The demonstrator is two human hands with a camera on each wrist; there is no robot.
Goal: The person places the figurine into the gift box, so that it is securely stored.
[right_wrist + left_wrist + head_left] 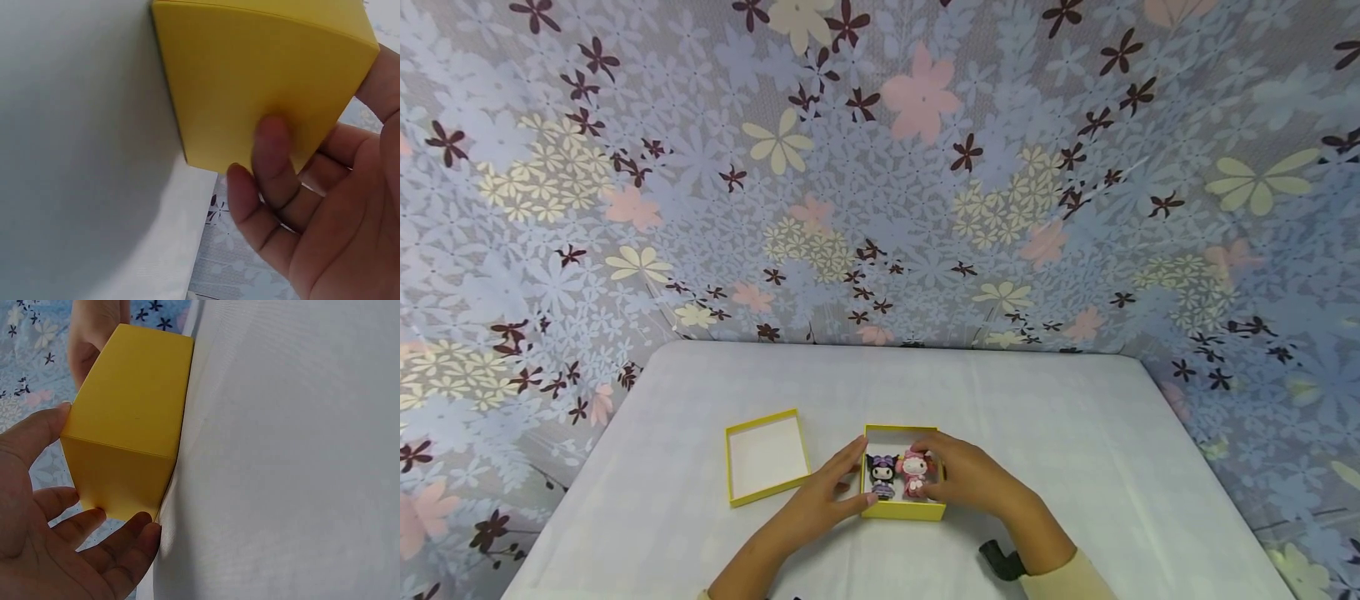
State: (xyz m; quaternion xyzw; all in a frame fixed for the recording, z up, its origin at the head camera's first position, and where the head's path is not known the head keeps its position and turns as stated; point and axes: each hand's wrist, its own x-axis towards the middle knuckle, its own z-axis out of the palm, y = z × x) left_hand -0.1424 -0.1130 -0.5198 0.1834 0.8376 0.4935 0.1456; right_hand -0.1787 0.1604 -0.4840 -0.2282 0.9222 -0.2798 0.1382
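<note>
An open yellow box (902,511) stands on the white-covered table with two small figurines inside, side by side. The left figurine (882,476) wears a black hood with purple; the right one (914,472) is pink and white. My left hand (820,505) holds the box's left end, its thumb at the near corner and fingers along the side. With thumb and index finger reaching over the rim, my right hand (977,477) pinches the pink figurine. Its other fingers (273,147) lie against the box's outer right wall. The wrist views do not show the figurines.
To the box's left lies a shallow yellow-edged lid (767,458), its white inside facing up. A black object (1002,560) is by my right wrist. Behind the table (1045,417) hangs a floral-patterned cloth (880,208).
</note>
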